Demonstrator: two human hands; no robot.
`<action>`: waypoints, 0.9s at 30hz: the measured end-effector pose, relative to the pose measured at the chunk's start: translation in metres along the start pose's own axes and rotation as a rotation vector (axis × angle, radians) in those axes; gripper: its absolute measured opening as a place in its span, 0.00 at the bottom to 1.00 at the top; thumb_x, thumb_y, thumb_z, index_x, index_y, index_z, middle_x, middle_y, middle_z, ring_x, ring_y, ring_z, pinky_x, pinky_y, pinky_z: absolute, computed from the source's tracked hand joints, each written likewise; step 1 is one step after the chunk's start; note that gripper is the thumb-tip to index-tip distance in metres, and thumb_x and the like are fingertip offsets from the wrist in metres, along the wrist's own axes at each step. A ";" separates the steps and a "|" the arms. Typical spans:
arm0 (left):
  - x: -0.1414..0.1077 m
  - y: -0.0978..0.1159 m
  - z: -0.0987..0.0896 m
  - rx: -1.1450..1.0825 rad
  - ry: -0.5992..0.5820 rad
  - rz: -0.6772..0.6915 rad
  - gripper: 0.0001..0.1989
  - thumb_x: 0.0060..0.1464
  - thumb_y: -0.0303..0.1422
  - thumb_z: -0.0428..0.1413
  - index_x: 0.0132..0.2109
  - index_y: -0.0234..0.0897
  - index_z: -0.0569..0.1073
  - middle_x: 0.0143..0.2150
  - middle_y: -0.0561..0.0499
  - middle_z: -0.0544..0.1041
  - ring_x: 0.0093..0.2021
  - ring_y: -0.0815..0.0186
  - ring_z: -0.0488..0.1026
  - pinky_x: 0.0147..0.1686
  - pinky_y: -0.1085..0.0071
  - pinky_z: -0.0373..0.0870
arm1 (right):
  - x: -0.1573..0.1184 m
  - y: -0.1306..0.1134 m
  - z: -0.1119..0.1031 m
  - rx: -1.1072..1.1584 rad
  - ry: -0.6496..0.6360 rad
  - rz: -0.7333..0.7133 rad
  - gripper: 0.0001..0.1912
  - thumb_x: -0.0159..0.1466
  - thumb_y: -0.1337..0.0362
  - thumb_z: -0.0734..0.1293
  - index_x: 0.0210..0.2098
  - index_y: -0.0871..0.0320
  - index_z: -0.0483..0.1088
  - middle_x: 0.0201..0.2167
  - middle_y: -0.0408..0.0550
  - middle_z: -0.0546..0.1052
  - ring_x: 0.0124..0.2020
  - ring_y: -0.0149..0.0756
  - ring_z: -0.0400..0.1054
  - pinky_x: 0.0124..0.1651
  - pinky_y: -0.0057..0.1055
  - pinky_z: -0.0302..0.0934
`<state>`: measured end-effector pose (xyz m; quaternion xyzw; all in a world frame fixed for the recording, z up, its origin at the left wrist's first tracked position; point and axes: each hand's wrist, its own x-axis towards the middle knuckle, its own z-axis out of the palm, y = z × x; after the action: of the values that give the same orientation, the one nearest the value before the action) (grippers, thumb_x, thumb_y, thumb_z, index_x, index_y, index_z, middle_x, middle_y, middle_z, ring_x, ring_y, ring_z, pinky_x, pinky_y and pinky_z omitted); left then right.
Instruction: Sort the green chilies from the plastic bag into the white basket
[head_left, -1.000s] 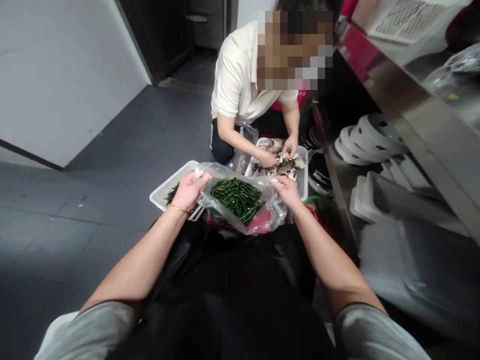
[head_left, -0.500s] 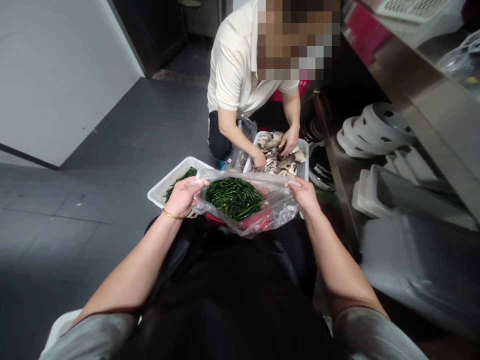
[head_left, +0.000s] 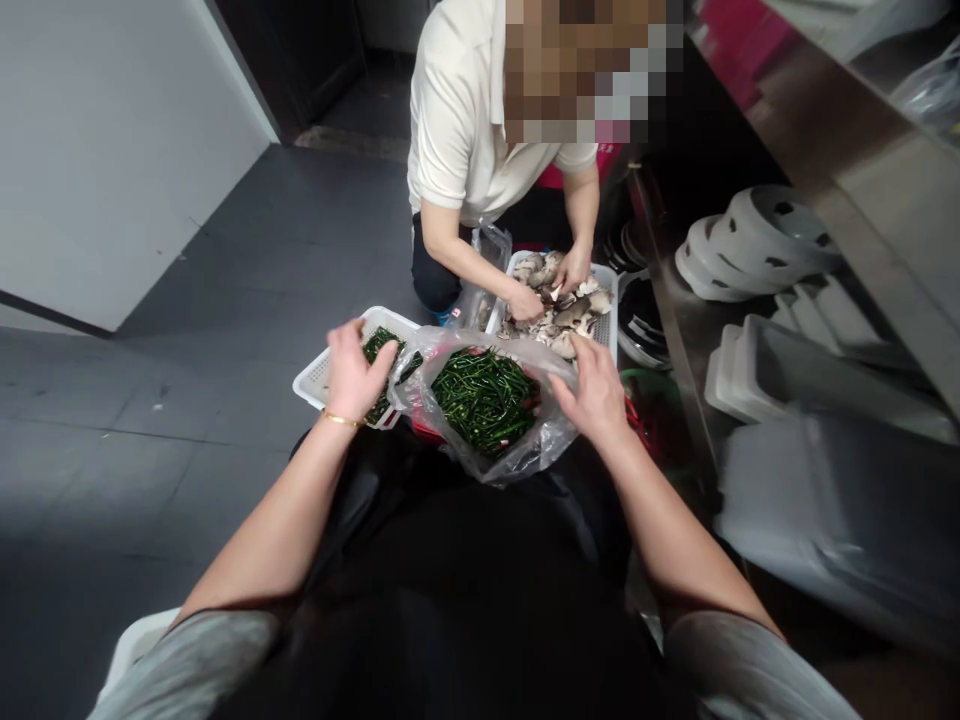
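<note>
A: Status of the hands?
B: Left hand [head_left: 351,372]: spread, thumb held away from the fingers, at the left side of the clear plastic bag [head_left: 551,450]. Contact with the film: cannot tell. Right hand [head_left: 596,392]: spread, fingers slightly curled, at the bag's right rim. Grip on the rim: cannot tell.

A: Position and contents of the bag?
B: Between the two hands, in front of the wearer's dark clothing, mouth wide and facing up. Inside, a heap of long, thin green stems [head_left: 484,400]. Something red [head_left: 427,431] shows under its left side.

A: Surroundings?
B: Left white basket [head_left: 313,382]: just beyond the left hand, tilted in view, holding dark green pieces. Far white basket [head_left: 611,350]: beyond the bag, holding grey-and-white pieces [head_left: 571,312]. A second person [head_left: 450,120] in a cream shirt bends over it, both hands among the pieces.

A: Right side?
B: Red items [head_left: 636,420] near a green container [head_left: 664,385], partly behind the right forearm. Pale stacked containers [head_left: 757,245] on a metal shelf, farther right.
</note>
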<state>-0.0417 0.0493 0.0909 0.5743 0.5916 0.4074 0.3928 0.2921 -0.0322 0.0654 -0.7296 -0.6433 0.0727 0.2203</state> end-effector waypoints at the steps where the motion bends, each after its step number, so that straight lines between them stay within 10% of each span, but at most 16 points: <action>1: -0.005 0.007 -0.002 0.116 0.094 0.119 0.23 0.47 0.43 0.60 0.47 0.34 0.71 0.34 0.47 0.71 0.37 0.61 0.70 0.36 0.67 0.68 | -0.005 -0.014 -0.003 0.004 0.051 -0.095 0.34 0.60 0.55 0.64 0.63 0.61 0.57 0.58 0.62 0.63 0.59 0.53 0.57 0.57 0.47 0.55; 3: -0.018 0.021 0.002 0.308 0.105 0.318 0.23 0.51 0.43 0.57 0.52 0.36 0.69 0.44 0.44 0.72 0.47 0.57 0.68 0.46 0.63 0.66 | -0.013 -0.036 -0.002 0.024 0.012 -0.291 0.29 0.64 0.58 0.60 0.63 0.56 0.57 0.59 0.57 0.63 0.61 0.49 0.55 0.60 0.46 0.51; 6: -0.032 0.027 0.027 0.517 -0.186 0.452 0.24 0.54 0.43 0.54 0.54 0.36 0.68 0.51 0.41 0.70 0.55 0.53 0.65 0.54 0.58 0.60 | -0.011 -0.042 0.018 -0.063 -0.142 -0.372 0.33 0.61 0.57 0.64 0.64 0.54 0.56 0.61 0.57 0.60 0.64 0.53 0.50 0.62 0.50 0.46; 13: 0.005 -0.042 0.081 0.930 -0.191 0.112 0.36 0.42 0.39 0.63 0.55 0.21 0.66 0.57 0.22 0.64 0.62 0.36 0.55 0.55 0.48 0.56 | 0.012 0.032 0.075 -0.243 -0.387 0.192 0.53 0.50 0.54 0.72 0.67 0.65 0.44 0.62 0.72 0.56 0.60 0.63 0.55 0.57 0.56 0.49; 16: 0.025 -0.058 0.084 0.715 -0.322 -0.094 0.18 0.43 0.34 0.61 0.41 0.28 0.75 0.45 0.31 0.75 0.53 0.41 0.68 0.50 0.53 0.63 | 0.020 0.053 0.089 -0.057 -0.404 0.262 0.42 0.50 0.65 0.69 0.63 0.65 0.55 0.51 0.67 0.71 0.49 0.53 0.68 0.51 0.43 0.58; 20: 0.048 -0.066 0.069 -0.098 -0.431 -0.418 0.06 0.44 0.31 0.56 0.30 0.31 0.74 0.30 0.40 0.77 0.36 0.55 0.75 0.38 0.61 0.70 | 0.037 0.065 0.099 0.480 -0.290 0.433 0.25 0.48 0.67 0.63 0.46 0.61 0.72 0.29 0.49 0.77 0.32 0.41 0.71 0.38 0.35 0.64; 27: 0.058 -0.088 0.045 -0.718 -0.513 -0.711 0.13 0.48 0.31 0.53 0.19 0.37 0.60 0.12 0.55 0.55 0.11 0.73 0.52 0.13 0.74 0.55 | 0.057 0.057 0.110 1.064 -0.452 0.643 0.16 0.47 0.65 0.60 0.31 0.64 0.74 0.19 0.48 0.74 0.15 0.33 0.62 0.21 0.30 0.59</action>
<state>-0.0330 0.1082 -0.0078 0.2505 0.4585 0.2731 0.8077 0.3100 0.0441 -0.0465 -0.6439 -0.3003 0.5939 0.3776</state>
